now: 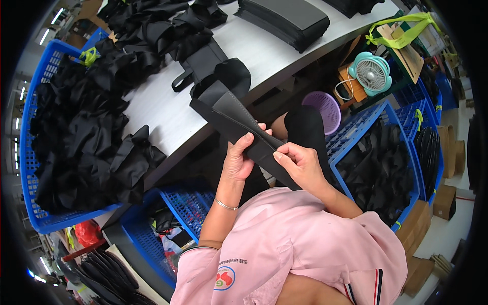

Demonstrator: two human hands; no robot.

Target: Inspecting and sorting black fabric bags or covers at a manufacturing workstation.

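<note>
A long black fabric piece (pixel 216 114) with a dark grey, stitched flap runs slantwise from the table's edge toward my lap. Near its middle, my left hand (pixel 239 156) grips it with the thumb on top and fingers behind. My right hand (pixel 301 163) pinches its edge a little further right, thumb against the bent forefinger. Between the hands, the layers part along a seam. At its far end lies more black material with a loop (pixel 183 80), on the white table (pixel 155 109).
A blue crate (pixel 36 203) heaped with black cloth stands at the left. Stacked dark panels (pixel 284 23) lie at the back of the table. To the right are a purple basket (pixel 323 109), a teal fan (pixel 370 73) and another blue crate (pixel 373 114) of black pieces.
</note>
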